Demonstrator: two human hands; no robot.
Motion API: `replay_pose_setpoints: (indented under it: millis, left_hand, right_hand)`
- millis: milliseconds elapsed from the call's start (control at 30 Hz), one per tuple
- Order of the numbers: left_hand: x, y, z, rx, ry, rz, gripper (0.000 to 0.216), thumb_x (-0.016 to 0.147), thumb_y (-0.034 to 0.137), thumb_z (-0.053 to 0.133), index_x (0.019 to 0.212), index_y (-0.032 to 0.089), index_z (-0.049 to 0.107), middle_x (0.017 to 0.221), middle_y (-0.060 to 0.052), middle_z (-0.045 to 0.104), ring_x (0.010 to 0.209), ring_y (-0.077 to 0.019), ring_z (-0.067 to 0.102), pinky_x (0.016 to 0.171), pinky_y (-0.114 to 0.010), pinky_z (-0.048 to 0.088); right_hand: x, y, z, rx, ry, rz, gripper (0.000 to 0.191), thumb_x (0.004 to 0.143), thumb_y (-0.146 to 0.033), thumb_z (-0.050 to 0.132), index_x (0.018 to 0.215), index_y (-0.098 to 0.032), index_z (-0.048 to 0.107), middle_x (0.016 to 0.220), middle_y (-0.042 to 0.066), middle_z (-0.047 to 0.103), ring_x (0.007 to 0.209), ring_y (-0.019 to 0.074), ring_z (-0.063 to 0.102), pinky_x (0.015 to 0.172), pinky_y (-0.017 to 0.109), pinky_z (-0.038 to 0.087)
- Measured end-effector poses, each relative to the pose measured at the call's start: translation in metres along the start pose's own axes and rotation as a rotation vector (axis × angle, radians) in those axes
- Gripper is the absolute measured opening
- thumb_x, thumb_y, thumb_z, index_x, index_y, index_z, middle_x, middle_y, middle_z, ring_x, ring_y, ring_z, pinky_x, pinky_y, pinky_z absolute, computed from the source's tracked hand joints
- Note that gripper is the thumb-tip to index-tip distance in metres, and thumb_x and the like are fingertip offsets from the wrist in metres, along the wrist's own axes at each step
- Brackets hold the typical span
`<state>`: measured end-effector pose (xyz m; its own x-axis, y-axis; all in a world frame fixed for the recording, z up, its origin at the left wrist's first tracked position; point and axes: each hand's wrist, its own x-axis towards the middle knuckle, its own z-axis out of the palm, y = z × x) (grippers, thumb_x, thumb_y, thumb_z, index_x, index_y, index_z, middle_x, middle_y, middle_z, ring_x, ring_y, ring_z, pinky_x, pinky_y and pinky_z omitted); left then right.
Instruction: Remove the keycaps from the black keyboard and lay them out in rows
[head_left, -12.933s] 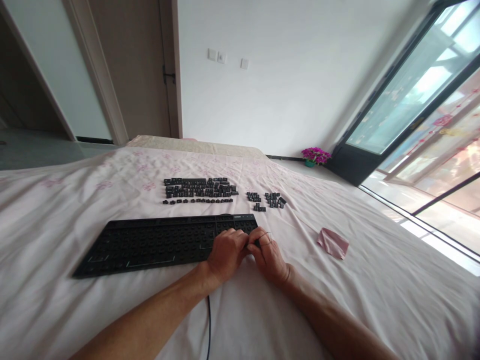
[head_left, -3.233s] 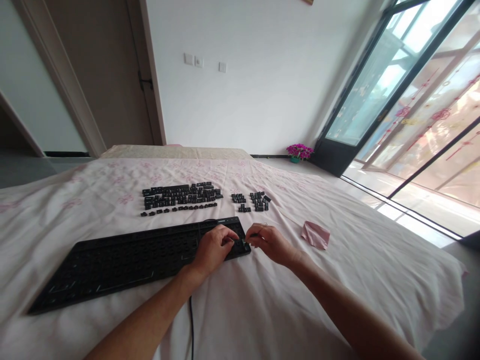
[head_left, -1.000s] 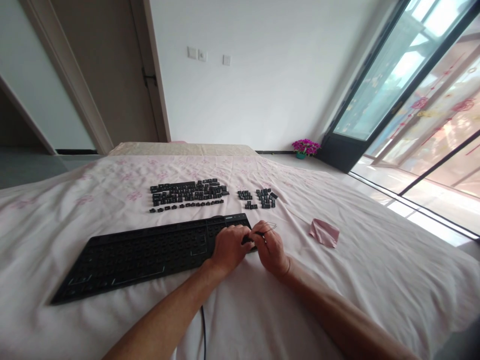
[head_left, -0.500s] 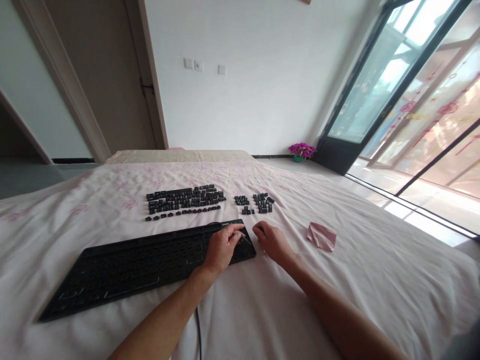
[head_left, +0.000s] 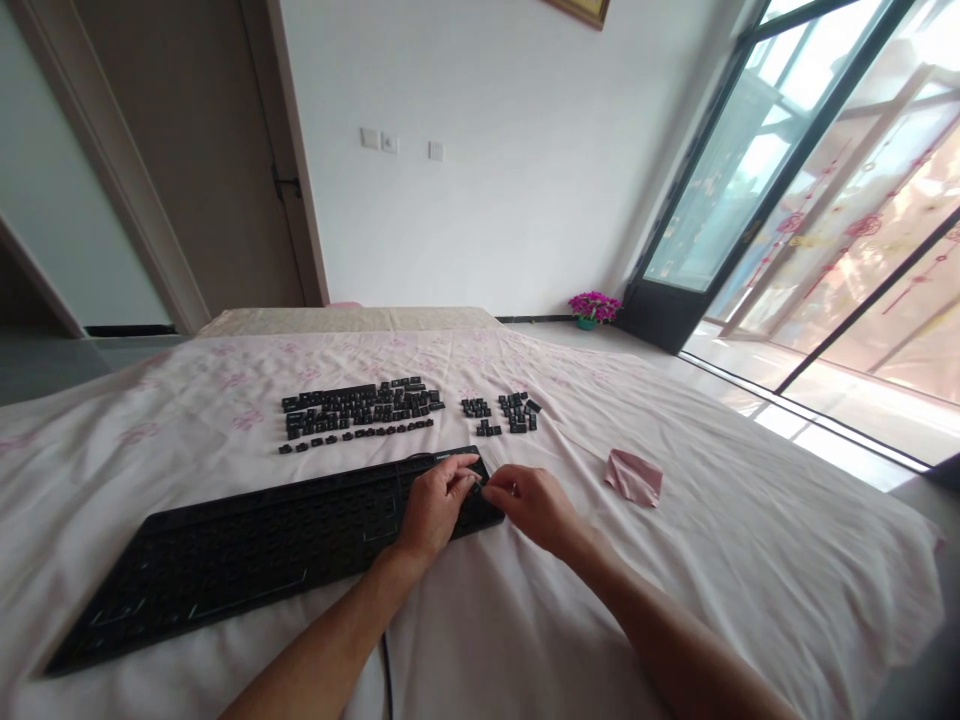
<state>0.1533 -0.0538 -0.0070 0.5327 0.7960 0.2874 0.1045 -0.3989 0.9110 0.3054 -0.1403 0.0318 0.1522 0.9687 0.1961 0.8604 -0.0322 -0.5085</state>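
Observation:
A black keyboard (head_left: 255, 550) with its keycaps taken off lies slanted on the pale bedsheet. My left hand (head_left: 433, 505) rests over its right end, thumb and fingers pinched together with the index finger reaching forward. Right beside it, my right hand (head_left: 536, 505) is closed in a pinch at the keyboard's right edge. The fingertips of both hands nearly meet around a small thin piece that I cannot make out. Beyond the keyboard lie loose black keycaps (head_left: 360, 408) in rows, with smaller keycap groups (head_left: 517, 412) to their right.
A pink cloth (head_left: 635, 478) lies right of my right hand. The keyboard cable (head_left: 387, 660) runs toward me under my left forearm. Wrinkles cross the bedsheet (head_left: 720, 520). Further off are a potted purple plant (head_left: 594, 308) and a glass door (head_left: 720, 190).
My right hand has moved left, from beside the keyboard to its right edge, close to my left fingertips. My left hand stays over the keyboard's right end. The camera view has shifted slightly.

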Motion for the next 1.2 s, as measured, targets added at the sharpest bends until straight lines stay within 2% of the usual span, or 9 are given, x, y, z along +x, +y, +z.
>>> replay_pose_setpoints:
  millis: [100, 200, 333, 467, 667, 800, 933, 1100, 1200]
  left_hand:
    - [0.0, -0.001, 0.001, -0.03, 0.002, -0.005, 0.028, 0.084, 0.025, 0.054, 0.111, 0.021, 0.064, 0.091, -0.002, 0.073, 0.087, -0.0162, 0.068, 0.084, -0.026, 0.05]
    - [-0.001, -0.002, 0.002, -0.032, 0.008, -0.004, 0.025, 0.083, 0.025, 0.055, 0.106, 0.022, 0.066, 0.089, -0.002, 0.073, 0.085, -0.017, 0.068, 0.081, -0.027, 0.051]
    - [-0.001, 0.0, 0.002, -0.022, 0.036, -0.005, 0.024, 0.082, 0.024, 0.055, 0.103, 0.022, 0.067, 0.088, -0.002, 0.073, 0.083, -0.0179, 0.068, 0.079, -0.029, 0.052]
    - [-0.002, 0.001, 0.002, -0.024, 0.063, -0.004, 0.024, 0.081, 0.023, 0.056, 0.103, 0.022, 0.067, 0.089, -0.003, 0.073, 0.084, -0.0181, 0.068, 0.08, -0.03, 0.052]
    - [-0.003, 0.001, 0.002, -0.039, 0.098, 0.001, 0.021, 0.082, 0.024, 0.058, 0.1, 0.021, 0.068, 0.089, -0.003, 0.072, 0.083, -0.0177, 0.068, 0.08, -0.03, 0.052]
    - [-0.004, -0.001, 0.004, -0.053, 0.148, 0.003, 0.021, 0.082, 0.025, 0.059, 0.101, 0.021, 0.067, 0.09, -0.003, 0.072, 0.083, -0.0179, 0.068, 0.08, -0.03, 0.052]
    - [-0.004, -0.002, 0.003, -0.055, 0.167, 0.001, 0.022, 0.081, 0.024, 0.06, 0.102, 0.02, 0.066, 0.089, -0.003, 0.072, 0.082, -0.0176, 0.068, 0.079, -0.03, 0.052]
    - [-0.004, -0.003, 0.004, -0.074, 0.184, -0.008, 0.023, 0.081, 0.025, 0.06, 0.102, 0.02, 0.066, 0.088, -0.003, 0.072, 0.081, -0.0178, 0.068, 0.078, -0.03, 0.052]
    - [-0.003, -0.004, 0.004, -0.088, 0.183, -0.018, 0.023, 0.08, 0.025, 0.061, 0.102, 0.02, 0.066, 0.088, -0.003, 0.072, 0.081, -0.0179, 0.068, 0.078, -0.03, 0.052]
  right_hand:
    - [0.001, 0.002, 0.008, 0.184, -0.089, 0.08, 0.011, 0.078, -0.026, 0.061, 0.075, -0.019, 0.068, 0.067, -0.001, 0.066, 0.061, 0.0128, 0.057, 0.055, 0.022, 0.036]
    - [0.003, 0.005, 0.012, 0.4, -0.145, 0.177, 0.015, 0.078, -0.025, 0.055, 0.073, -0.017, 0.066, 0.066, 0.0, 0.066, 0.056, 0.0114, 0.056, 0.051, 0.021, 0.038]
    - [0.003, 0.0, 0.014, 0.645, -0.182, 0.288, 0.011, 0.074, -0.025, 0.058, 0.078, -0.015, 0.061, 0.066, 0.0, 0.065, 0.049, 0.0097, 0.053, 0.046, 0.02, 0.039]
    - [0.003, -0.009, 0.016, 0.778, -0.171, 0.367, 0.017, 0.066, -0.02, 0.064, 0.082, -0.015, 0.058, 0.06, -0.002, 0.061, 0.045, 0.0075, 0.05, 0.042, 0.018, 0.034]
    - [0.003, -0.01, 0.016, 0.762, -0.161, 0.376, 0.017, 0.068, -0.023, 0.063, 0.081, -0.013, 0.061, 0.056, -0.003, 0.056, 0.044, 0.0069, 0.048, 0.036, 0.016, 0.025]
    - [0.005, -0.003, 0.023, 0.741, -0.164, 0.329, 0.014, 0.069, -0.023, 0.063, 0.078, -0.013, 0.06, 0.058, -0.003, 0.058, 0.046, 0.007, 0.049, 0.04, 0.017, 0.032]
    - [0.008, 0.006, 0.035, 0.668, -0.127, 0.277, 0.017, 0.068, -0.02, 0.063, 0.085, -0.015, 0.062, 0.064, -0.001, 0.062, 0.049, 0.009, 0.053, 0.046, 0.02, 0.041]
    - [0.005, 0.01, 0.039, 0.614, -0.08, 0.249, 0.023, 0.072, -0.023, 0.06, 0.093, -0.015, 0.064, 0.076, 0.002, 0.065, 0.052, 0.0103, 0.055, 0.047, 0.021, 0.042]
    - [0.002, 0.007, 0.04, 0.59, -0.026, 0.23, 0.023, 0.073, -0.021, 0.058, 0.094, -0.015, 0.065, 0.074, 0.001, 0.065, 0.054, 0.0108, 0.055, 0.049, 0.021, 0.041]
